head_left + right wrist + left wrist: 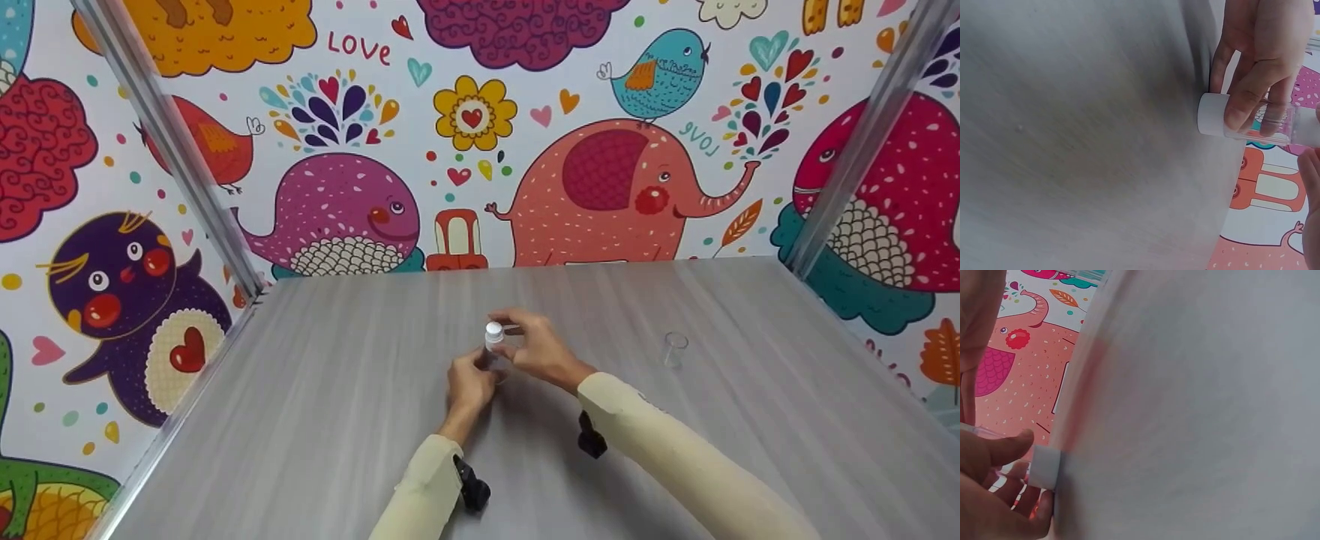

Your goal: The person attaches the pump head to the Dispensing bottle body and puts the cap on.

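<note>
A small clear bottle [493,337] with a white top stands upright on the table, between both hands. Low on its transparent body, the left hand [470,384] holds it with thumb and fingers. The white base [1212,115] of the bottle rests against the tabletop in the right wrist view. Up at the white top, the right hand [541,349] pinches with thumb and fingers; in the right wrist view only part of that hand shows at the edge. Fingers cover much of the bottle's middle.
A clear, cup-like piece [675,350] stands on the grey wood-grain table [337,420] to the right of the hands. Metal posts [172,142] rise at the back corners, before a wall [480,45] printed with cartoon animals.
</note>
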The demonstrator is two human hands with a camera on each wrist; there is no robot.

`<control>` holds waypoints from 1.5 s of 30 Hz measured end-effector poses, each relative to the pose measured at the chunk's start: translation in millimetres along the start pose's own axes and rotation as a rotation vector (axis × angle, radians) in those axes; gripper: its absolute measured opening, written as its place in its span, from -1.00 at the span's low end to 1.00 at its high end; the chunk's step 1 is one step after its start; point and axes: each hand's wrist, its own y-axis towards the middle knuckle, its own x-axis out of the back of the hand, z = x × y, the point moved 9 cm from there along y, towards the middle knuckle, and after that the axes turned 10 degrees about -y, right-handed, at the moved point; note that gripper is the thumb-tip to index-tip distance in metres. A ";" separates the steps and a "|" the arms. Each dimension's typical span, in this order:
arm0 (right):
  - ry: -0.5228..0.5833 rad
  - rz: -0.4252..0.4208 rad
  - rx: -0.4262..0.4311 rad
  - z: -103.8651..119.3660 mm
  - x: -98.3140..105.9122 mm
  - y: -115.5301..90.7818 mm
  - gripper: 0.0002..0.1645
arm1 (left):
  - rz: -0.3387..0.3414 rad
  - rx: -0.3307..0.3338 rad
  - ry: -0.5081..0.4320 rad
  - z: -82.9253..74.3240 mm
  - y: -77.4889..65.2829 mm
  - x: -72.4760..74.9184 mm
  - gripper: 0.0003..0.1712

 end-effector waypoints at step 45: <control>0.000 -0.036 -0.019 -2.6 -1.7 0.0 -0.61 | -0.006 -0.039 -0.025 -2.5 0.1 -0.5 -0.54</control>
